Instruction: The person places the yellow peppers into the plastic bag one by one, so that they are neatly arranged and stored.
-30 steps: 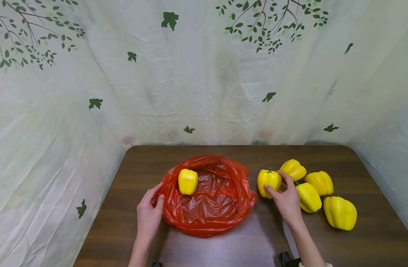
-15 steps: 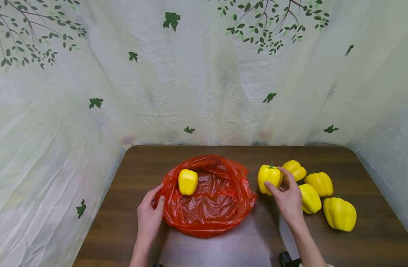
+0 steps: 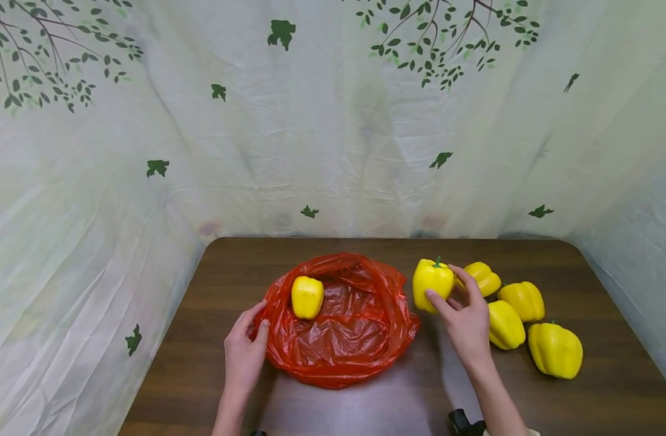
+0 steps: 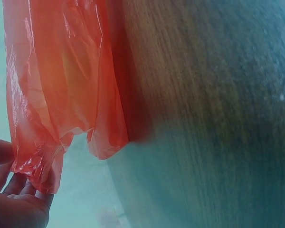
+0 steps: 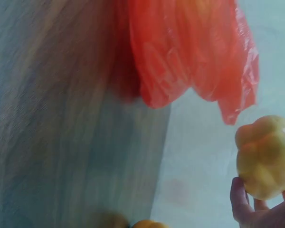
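A red plastic bag point(image 3: 338, 357) stands on the table with its mouth spread wide, and one yellow bell pepper point(image 3: 307, 297) lies inside it. My left hand point(image 3: 244, 354) pinches the bag's left rim between thumb and fingers; the left wrist view shows this hand point(image 4: 21, 194) at a bunched corner of the bag point(image 4: 61, 85). To the bag's right, my right hand point(image 3: 466, 318) grips another bell pepper point(image 3: 432, 284), stem up, raised above the table. In the right wrist view this bell pepper point(image 5: 266, 156) is apart from the bag point(image 5: 194, 57).
Several more yellow bell peppers, among them the front one point(image 3: 555, 350), lie grouped on the right of the brown wooden table point(image 3: 611, 393). A pale curtain point(image 3: 338, 121) with leaf prints hangs behind the table and at both sides.
My right hand has lifted the bell pepper off the table and moved it slightly left toward the bag. The left hand and the bag have stayed in place.
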Demonstrator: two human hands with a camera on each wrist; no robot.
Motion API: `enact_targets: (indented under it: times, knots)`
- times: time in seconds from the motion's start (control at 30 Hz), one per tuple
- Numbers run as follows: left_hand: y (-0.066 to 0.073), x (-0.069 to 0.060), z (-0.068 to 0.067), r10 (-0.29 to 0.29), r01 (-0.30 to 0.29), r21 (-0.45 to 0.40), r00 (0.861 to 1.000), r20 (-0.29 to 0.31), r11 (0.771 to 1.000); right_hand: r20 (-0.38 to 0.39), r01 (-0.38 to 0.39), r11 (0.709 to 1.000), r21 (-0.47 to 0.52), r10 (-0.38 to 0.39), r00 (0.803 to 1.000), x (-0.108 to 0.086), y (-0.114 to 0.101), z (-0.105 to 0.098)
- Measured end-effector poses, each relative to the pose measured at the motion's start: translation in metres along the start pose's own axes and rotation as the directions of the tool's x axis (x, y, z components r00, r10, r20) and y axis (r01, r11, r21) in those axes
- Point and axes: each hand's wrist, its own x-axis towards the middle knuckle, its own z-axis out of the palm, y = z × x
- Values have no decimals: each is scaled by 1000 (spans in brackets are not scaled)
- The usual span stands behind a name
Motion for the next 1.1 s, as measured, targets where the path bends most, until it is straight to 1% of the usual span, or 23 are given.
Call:
enact_targets:
  times: [0.1,0.2,0.47,0.67,0.87,1.1]
  knots:
    - [1,0,0,-8,8,3,1000,3,1000,10,25,997,69,-26,1000,-1,-3,3]
    - [1,0,0,-12,12,2,1000,8,1000,33,41,992,116,-45,998,-3,-7,6]
    - [1,1,1,14,-14,1,1000,-2,1000,102,59,986,157,-75,992,-8,-15,14]
    - [1,0,1,20,-20,-4,1000,-1,1000,158,69,975,210,-104,982,-13,-20,22]
    - [1,0,1,17,-17,-7,1000,5,1000,219,95,975,202,-140,966,-16,-25,28]
    - [0,0,1,18,-18,-1,1000,0,1000,328,80,965,250,-162,931,-19,-29,34]
